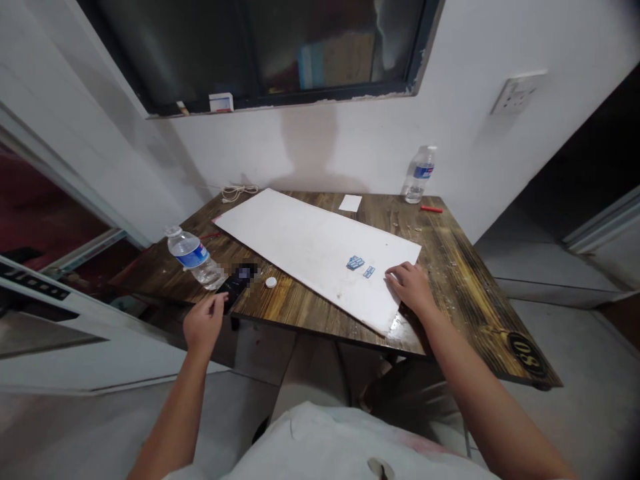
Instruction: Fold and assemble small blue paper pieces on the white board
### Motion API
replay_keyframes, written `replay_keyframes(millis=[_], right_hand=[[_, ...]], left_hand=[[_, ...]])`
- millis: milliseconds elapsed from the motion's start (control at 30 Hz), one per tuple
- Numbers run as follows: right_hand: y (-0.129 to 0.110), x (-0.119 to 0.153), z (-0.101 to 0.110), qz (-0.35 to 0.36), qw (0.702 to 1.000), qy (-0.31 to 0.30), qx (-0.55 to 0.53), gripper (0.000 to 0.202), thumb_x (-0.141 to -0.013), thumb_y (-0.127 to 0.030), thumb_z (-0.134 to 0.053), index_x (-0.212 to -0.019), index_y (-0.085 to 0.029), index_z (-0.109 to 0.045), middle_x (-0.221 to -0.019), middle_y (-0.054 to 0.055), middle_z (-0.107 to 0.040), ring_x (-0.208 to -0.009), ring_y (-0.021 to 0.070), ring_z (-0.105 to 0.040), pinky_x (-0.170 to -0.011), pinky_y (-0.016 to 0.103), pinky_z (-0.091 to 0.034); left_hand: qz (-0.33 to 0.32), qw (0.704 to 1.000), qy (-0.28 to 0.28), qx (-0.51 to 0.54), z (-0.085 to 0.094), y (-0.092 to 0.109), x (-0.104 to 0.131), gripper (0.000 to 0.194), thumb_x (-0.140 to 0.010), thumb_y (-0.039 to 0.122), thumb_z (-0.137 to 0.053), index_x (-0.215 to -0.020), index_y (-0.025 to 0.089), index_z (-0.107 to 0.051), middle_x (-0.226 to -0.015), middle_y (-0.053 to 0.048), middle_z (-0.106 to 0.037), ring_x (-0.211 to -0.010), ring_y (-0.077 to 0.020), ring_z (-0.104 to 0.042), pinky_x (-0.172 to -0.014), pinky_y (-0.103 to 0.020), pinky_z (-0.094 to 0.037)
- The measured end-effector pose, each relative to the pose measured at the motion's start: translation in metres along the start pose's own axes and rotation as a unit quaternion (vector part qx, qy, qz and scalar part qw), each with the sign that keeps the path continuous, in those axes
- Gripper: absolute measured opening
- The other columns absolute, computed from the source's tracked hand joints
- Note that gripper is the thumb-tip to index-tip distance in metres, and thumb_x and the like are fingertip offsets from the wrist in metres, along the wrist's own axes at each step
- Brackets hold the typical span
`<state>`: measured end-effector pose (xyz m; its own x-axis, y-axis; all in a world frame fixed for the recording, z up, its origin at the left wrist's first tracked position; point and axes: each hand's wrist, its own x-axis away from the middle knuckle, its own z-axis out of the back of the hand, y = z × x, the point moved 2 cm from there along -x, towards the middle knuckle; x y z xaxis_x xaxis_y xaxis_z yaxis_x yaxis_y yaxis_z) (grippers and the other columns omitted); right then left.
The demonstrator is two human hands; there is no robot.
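Observation:
My left hand (204, 325) is at the near left table edge, its fingers closed on the near end of a black smartphone (235, 287). The phone's screen is lit and partly blurred. On the right end of a long white board (300, 233) rests my right hand (411, 287), palm down with fingers stretched out. Just left of its fingertips lies a small blue-and-white piece (369, 272), apart from the hand. Beyond that is a little pile of similar blue-and-white pieces (355, 263).
A water bottle (193, 257) stands beside the phone, with a white cap (271, 282) to the phone's right. Along the back of the wooden table (465, 300) are a coiled cable (240, 192), a white paper (351, 203), another bottle (419, 177) and a red stick-like object (431, 209).

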<state>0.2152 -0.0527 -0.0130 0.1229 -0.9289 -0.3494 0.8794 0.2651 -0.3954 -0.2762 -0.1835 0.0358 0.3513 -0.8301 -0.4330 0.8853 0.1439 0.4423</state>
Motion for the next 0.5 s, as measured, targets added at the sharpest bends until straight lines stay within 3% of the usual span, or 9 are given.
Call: replay_keyframes(millis=[133, 333, 400, 500], right_hand=[[0.002, 0.000, -0.002, 0.007, 1.000, 0.006, -0.003, 0.024, -0.089, -0.034, -0.052, -0.093, -0.021, -0.073, -0.096, 0.008, -0.064, -0.090, 0.0245, -0.050, -0.087, 0.038, -0.035], [0.005, 0.000, -0.005, 0.012, 1.000, 0.011, -0.008, 0.024, -0.089, -0.033, -0.052, -0.093, -0.021, -0.073, -0.095, 0.008, -0.063, -0.090, 0.0241, -0.051, -0.088, 0.039, -0.035], [0.006, 0.000, -0.005, 0.015, 1.000, 0.013, -0.012, 0.025, -0.089, -0.033, -0.051, -0.092, -0.020, -0.073, -0.094, 0.008, -0.063, -0.090, 0.0240, -0.052, -0.088, 0.039, -0.036], [0.008, 0.000, -0.005, 0.019, 1.000, 0.017, -0.012, 0.027, -0.090, -0.034, -0.050, -0.092, -0.021, -0.073, -0.094, 0.008, -0.063, -0.089, 0.0246, -0.052, -0.087, 0.039, -0.036]], left_hand=[[-0.036, 0.986, 0.002, -0.165, -0.003, 0.003, 0.005, 0.042, -0.093, 0.044, -0.040, -0.118, 0.025, -0.068, -0.142, -0.009, -0.053, -0.134, -0.0303, -0.040, -0.109, -0.048, -0.031], [-0.061, 0.986, -0.003, -0.152, -0.011, -0.011, 0.020, 0.046, -0.095, 0.042, -0.037, -0.132, 0.026, -0.058, -0.152, -0.009, -0.039, -0.140, -0.0302, -0.031, -0.112, -0.049, -0.022], [-0.066, 0.991, 0.043, -0.108, -0.014, -0.021, 0.024, 0.048, -0.094, 0.043, -0.038, -0.134, 0.022, -0.055, -0.150, -0.013, -0.040, -0.138, -0.0313, -0.034, -0.112, -0.048, -0.023], [-0.055, 0.984, 0.167, -0.035, -0.021, -0.042, 0.033, 0.052, -0.092, 0.045, -0.037, -0.128, 0.012, -0.055, -0.141, -0.020, -0.045, -0.132, -0.0306, -0.040, -0.111, -0.046, -0.026]])
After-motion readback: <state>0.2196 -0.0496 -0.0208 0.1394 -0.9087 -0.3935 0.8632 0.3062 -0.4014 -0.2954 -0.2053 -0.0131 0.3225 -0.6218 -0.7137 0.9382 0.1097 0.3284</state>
